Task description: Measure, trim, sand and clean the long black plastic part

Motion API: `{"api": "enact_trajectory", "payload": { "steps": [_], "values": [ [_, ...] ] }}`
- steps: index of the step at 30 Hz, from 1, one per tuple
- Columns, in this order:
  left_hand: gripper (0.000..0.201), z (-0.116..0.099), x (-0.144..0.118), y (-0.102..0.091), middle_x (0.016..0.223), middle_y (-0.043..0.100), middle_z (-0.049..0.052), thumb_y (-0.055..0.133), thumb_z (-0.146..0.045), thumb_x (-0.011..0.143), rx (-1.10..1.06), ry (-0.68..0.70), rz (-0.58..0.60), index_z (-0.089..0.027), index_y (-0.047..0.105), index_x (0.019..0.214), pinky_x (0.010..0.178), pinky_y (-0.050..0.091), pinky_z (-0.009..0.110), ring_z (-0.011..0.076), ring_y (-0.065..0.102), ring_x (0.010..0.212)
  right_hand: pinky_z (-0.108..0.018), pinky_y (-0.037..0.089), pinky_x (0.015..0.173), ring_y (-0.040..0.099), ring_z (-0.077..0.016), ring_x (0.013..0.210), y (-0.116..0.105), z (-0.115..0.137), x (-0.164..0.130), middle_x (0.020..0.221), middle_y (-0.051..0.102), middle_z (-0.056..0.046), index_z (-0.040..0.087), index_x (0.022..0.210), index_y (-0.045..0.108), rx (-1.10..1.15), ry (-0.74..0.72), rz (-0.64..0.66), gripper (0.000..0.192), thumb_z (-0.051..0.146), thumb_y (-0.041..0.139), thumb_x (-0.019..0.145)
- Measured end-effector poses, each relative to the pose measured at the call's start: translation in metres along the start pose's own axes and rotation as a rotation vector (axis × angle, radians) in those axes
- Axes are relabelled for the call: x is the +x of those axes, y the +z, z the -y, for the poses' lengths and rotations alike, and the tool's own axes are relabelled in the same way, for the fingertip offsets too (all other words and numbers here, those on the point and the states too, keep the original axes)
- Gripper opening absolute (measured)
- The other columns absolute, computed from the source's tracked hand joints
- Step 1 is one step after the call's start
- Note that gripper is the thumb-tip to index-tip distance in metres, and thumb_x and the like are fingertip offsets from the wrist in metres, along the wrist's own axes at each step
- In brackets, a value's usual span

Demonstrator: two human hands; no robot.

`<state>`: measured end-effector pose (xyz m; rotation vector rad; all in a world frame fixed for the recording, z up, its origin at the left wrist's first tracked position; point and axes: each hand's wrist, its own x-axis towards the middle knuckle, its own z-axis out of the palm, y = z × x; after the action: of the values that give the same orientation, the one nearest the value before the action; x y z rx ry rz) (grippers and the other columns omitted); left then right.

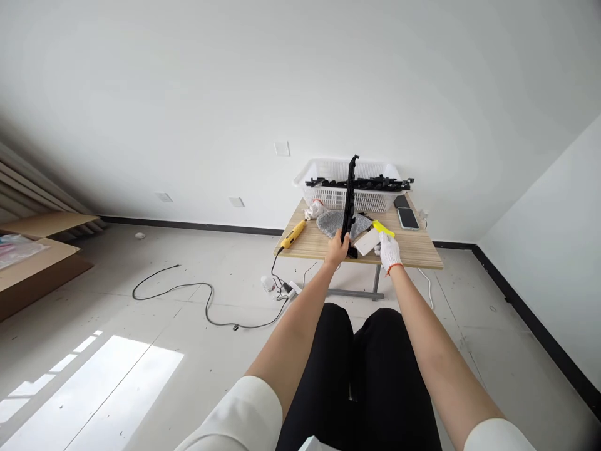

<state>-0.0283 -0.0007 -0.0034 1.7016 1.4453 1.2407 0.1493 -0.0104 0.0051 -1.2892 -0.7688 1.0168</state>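
Observation:
My bare left hand (338, 247) grips the lower end of a long black plastic strip (349, 194) and holds it upright over the small wooden table (417, 250). My right hand (389, 250) wears a white glove and rests on the table beside a white flat box (367, 242) and a yellow tool (383, 228); whether it grasps either I cannot tell. A grey cloth (331, 222) lies under the strip. More black strips (375, 183) lie across the white basket (328, 197) at the table's far edge.
A yellow electric screwdriver (293, 235) lies at the table's left, its cable running down to a power strip (291, 289) on the floor. A phone (407, 217) lies at the right. A black cable (188, 291) loops over the floor; cardboard boxes (32, 263) stand at the left.

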Motion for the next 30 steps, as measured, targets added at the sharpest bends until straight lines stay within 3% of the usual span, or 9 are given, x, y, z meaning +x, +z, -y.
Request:
{"api": "enact_trajectory", "payload": {
  "steps": [3,7,10,12,14,16,20,24,30],
  "values": [
    [0.02,-0.011,-0.002,-0.003,0.089,0.074,0.008,0.044,-0.035,0.099,0.023,-0.014,-0.012,-0.022,0.059,0.104,0.086,0.054,0.04,0.0262,0.072,0.087,-0.018,0.041,0.038,0.047,-0.0076,0.042,0.001,0.014,-0.012,0.053,0.052,0.006,0.022,0.073,0.052,0.015,0.001,0.002,0.042,0.059,0.072,0.074],
    [0.027,-0.02,-0.002,-0.009,0.078,0.071,0.006,0.041,-0.045,0.096,0.022,-0.01,-0.034,-0.026,0.06,0.097,0.072,0.055,0.039,0.0268,0.072,0.075,-0.02,0.034,0.034,0.041,-0.008,0.038,0.002,0.026,-0.02,0.047,0.046,0.007,0.024,0.063,0.047,0.075,-0.007,0.056,0.05,0.066,0.075,0.065],
    [0.036,-0.004,0.004,-0.006,0.073,0.07,0.003,0.034,-0.052,0.096,-0.008,-0.013,-0.045,-0.03,0.062,0.099,0.066,0.056,0.04,0.0269,0.072,0.07,-0.021,0.035,0.035,0.042,-0.0089,0.037,0.002,0.009,-0.001,0.047,0.048,0.006,0.024,0.064,0.051,0.117,0.003,0.099,0.049,0.066,0.077,0.061],
    [0.04,0.014,0.007,-0.001,0.08,0.073,0.004,0.036,-0.058,0.093,-0.065,-0.112,-0.023,-0.032,0.063,0.105,0.071,0.057,0.042,0.0289,0.074,0.082,-0.021,0.036,0.036,0.046,-0.009,0.039,0.001,-0.011,0.02,0.051,0.055,0.004,0.025,0.075,0.063,0.147,0.16,0.185,0.046,0.063,0.082,0.057],
    [0.041,0.027,0.008,0.003,0.092,0.075,0.006,0.041,-0.061,0.091,-0.099,-0.179,-0.016,-0.034,0.063,0.111,0.081,0.057,0.041,0.0282,0.073,0.092,-0.024,0.038,0.035,0.047,-0.0124,0.036,-0.002,-0.026,0.035,0.046,0.053,0.004,0.027,0.087,0.069,0.142,0.297,0.225,0.054,0.066,0.083,0.052],
    [0.038,0.03,0.006,0.003,0.092,0.076,0.004,0.04,-0.061,0.092,-0.143,-0.232,0.023,-0.036,0.062,0.111,0.078,0.057,0.041,0.0273,0.073,0.088,-0.025,0.038,0.036,0.046,-0.0124,0.037,-0.003,-0.029,0.041,0.048,0.055,0.003,0.028,0.093,0.071,0.193,0.284,0.165,0.055,0.065,0.083,0.054],
    [0.027,0.016,0.004,-0.003,0.084,0.074,0.0,0.039,-0.052,0.097,-0.147,-0.253,0.061,-0.037,0.057,0.112,0.077,0.055,0.039,0.024,0.072,0.08,-0.027,0.042,0.042,0.048,-0.0126,0.049,0.0,-0.013,0.035,0.062,0.06,0.0,0.032,0.099,0.072,0.24,0.202,0.041,0.039,0.055,0.08,0.069],
    [0.025,0.008,0.003,-0.005,0.085,0.074,0.0,0.04,-0.046,0.098,-0.101,-0.251,0.082,-0.037,0.055,0.115,0.074,0.055,0.037,0.0237,0.072,0.08,-0.029,0.044,0.045,0.05,-0.0141,0.056,0.003,-0.002,0.027,0.074,0.064,-0.001,0.035,0.104,0.07,0.201,0.171,0.062,0.029,0.049,0.075,0.079],
    [0.029,0.005,0.002,-0.005,0.086,0.074,0.002,0.039,-0.05,0.098,-0.138,-0.275,0.108,-0.031,0.053,0.115,0.064,0.057,0.037,0.0248,0.073,0.075,-0.032,0.05,0.048,0.055,-0.0146,0.056,0.004,-0.001,0.025,0.075,0.068,-0.001,0.031,0.104,0.069,0.205,0.09,0.09,0.026,0.046,0.071,0.083]
  ]
}}
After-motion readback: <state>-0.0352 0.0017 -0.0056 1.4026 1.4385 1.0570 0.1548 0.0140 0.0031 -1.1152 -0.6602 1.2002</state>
